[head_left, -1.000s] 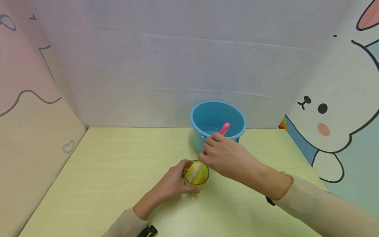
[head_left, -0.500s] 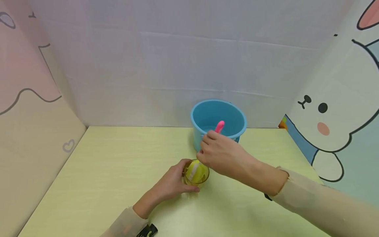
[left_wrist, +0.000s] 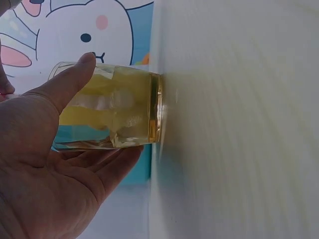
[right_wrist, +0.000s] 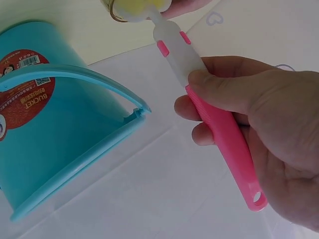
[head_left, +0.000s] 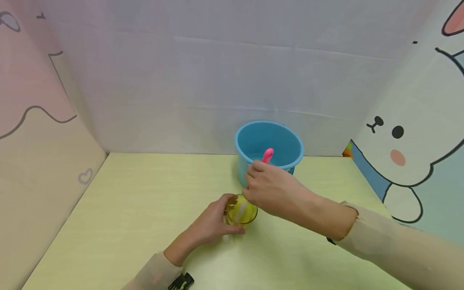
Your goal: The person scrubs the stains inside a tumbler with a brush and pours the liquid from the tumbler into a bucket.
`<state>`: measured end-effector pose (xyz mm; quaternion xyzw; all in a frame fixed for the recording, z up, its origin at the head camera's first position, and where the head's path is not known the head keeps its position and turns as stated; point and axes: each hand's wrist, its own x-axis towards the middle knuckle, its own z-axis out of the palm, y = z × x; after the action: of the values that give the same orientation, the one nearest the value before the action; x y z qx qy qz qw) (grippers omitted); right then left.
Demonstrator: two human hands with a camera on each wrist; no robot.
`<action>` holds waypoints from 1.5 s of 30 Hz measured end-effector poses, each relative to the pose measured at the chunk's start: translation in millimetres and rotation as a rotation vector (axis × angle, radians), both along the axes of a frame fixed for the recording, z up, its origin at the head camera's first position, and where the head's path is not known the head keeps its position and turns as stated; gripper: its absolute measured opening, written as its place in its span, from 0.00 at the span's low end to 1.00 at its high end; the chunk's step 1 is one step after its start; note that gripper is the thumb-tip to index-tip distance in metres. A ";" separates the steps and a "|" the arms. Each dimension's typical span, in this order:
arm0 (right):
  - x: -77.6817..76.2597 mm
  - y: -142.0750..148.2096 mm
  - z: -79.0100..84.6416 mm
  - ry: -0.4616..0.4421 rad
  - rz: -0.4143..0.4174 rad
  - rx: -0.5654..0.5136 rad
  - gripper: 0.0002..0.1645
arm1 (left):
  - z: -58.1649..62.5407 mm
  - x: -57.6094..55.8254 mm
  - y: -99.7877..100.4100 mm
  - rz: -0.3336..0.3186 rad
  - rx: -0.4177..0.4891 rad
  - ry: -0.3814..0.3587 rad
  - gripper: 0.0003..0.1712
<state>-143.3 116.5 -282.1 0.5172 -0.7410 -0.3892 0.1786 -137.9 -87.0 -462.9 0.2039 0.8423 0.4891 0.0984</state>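
Observation:
A clear amber-tinted glass (left_wrist: 127,107) stands upright on the table, its base on the surface. My left hand (head_left: 212,224) holds it from the left, thumb on the near side and fingers round the far side. Inside the glass sits the yellow-and-white sponge head (head_left: 242,210) of a cup brush. My right hand (head_left: 279,187) grips the brush's pink handle (right_wrist: 229,139), thumb along its upper part by the white neck. The handle's end sticks out above the fist in the head view. The right fist hides the middle of the brush there.
A blue bucket (head_left: 243,167) stands just behind the hands against the white back wall, with a red label (right_wrist: 30,94) and its carrying handle folded down. Printed cartoon panels (head_left: 406,149) enclose the pale yellow table (head_left: 145,201) at both sides.
The end of the brush handle has swung a little to the left, and the sponge head has shifted slightly inside the glass. The left hand keeps its hold on the glass in the same place.

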 end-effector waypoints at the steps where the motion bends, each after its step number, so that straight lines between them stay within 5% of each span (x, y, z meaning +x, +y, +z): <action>1: 0.2 0.2 0.4 -0.002 0.004 0.001 0.14 | 0.1 -0.1 0.1 -0.001 0.000 0.000 0.51; 21: -3.3 0.8 1.9 -0.063 0.065 -0.073 0.17 | 0.2 -0.3 0.0 -0.014 0.016 0.009 0.50; 45: -5.9 7.0 6.5 -0.084 -0.047 -0.102 0.20 | 0.2 -0.5 0.1 -0.004 0.001 -0.003 0.51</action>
<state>-149.2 123.5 -275.6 0.5057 -0.7788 -0.3330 0.1639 -138.4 -86.9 -462.7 0.2046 0.8415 0.4897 0.1006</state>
